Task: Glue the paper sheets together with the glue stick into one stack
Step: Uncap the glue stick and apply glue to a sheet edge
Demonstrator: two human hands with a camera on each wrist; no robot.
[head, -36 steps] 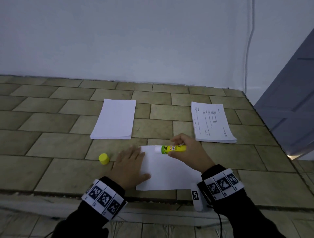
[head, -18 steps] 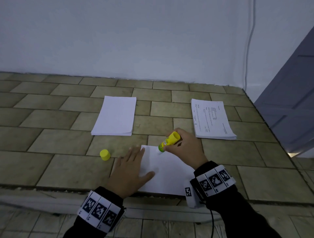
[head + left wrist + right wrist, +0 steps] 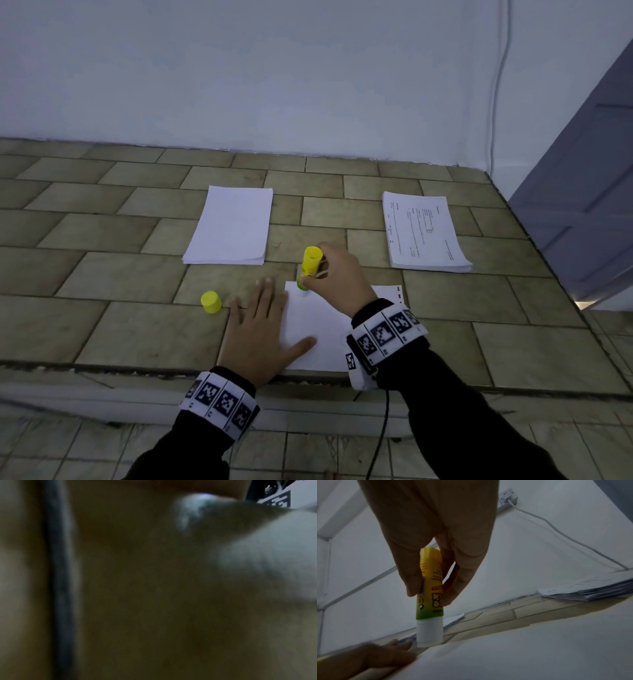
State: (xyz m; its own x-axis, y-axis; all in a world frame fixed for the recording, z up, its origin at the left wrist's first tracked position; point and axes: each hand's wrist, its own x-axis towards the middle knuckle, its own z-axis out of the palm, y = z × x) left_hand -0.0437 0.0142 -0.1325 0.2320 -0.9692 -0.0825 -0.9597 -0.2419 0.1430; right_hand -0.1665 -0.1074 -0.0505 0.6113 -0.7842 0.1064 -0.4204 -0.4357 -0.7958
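A single white sheet (image 3: 329,325) lies near the front edge of the tiled surface. My left hand (image 3: 260,329) lies flat on the sheet's left edge, fingers spread. My right hand (image 3: 334,275) pinches the yellow-green glue stick (image 3: 310,265), which stands almost upright with its white tip down on the sheet's far left corner. The right wrist view shows the glue stick (image 3: 429,595) between thumb and fingers, its tip touching the sheet (image 3: 522,653). The yellow cap (image 3: 211,301) stands on the tiles left of my left hand. The left wrist view is dark and blurred.
A blank white paper stack (image 3: 231,229) lies at the back left, a printed stack (image 3: 424,233) at the back right. The tiled ledge (image 3: 102,325) drops off just in front of the sheet. A grey door (image 3: 582,205) stands at the right; a white cable (image 3: 498,85) runs down the wall.
The glue stick went from lying sideways over the sheet's far edge to standing nearly upright, tip down on the far left corner. My left hand stayed flat on the sheet.
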